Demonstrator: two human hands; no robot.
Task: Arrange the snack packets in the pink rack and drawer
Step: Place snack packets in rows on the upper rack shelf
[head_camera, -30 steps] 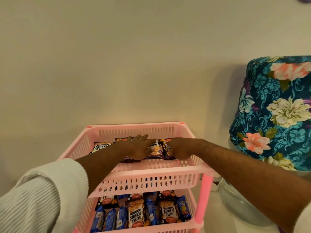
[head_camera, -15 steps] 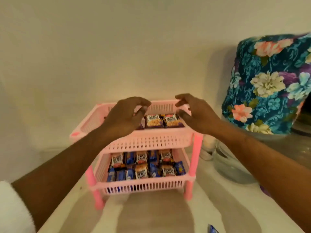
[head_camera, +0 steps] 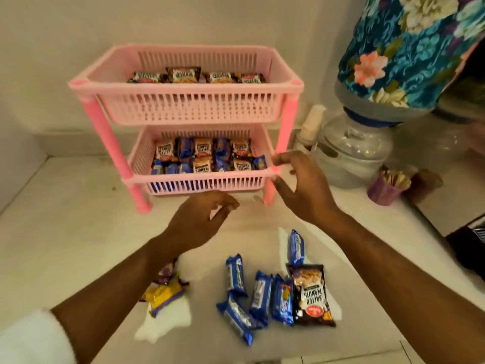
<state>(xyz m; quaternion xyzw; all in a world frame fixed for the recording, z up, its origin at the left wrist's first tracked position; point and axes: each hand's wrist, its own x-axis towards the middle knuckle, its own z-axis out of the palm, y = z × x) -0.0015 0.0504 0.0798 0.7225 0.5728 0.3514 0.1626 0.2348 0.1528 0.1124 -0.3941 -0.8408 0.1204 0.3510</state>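
While both hands hover empty above the countertop (head_camera: 78,232), fingers loosely spread and gripping nothing, the next pick-up is still to be made. The left hand (head_camera: 199,224) hangs just in front of the pink rack (head_camera: 189,111), near its lower tier; the right hand (head_camera: 301,187) is beside the rack's front right leg, thumb and fingers apart.

The upper basket holds a row of peanut packets (head_camera: 183,74) along its back wall, and the lower basket (head_camera: 204,182) is nearly packed with blue biscuit packs and peanut packets. Loose stock lies toward the near edge of the counter: a cluster of blue biscuit packs (head_camera: 258,292), a salted peanuts packet (head_camera: 311,295) touching their right side, and a yellow-and-purple packet (head_camera: 165,292) partly under the left forearm.

To do this well, I would lower one hand onto a single pack from the cluster, pinch it across its narrow sides so neighbours stay put, and place it in the roomier front of the upper basket, label up, matching the existing rows. No drawer is visible.
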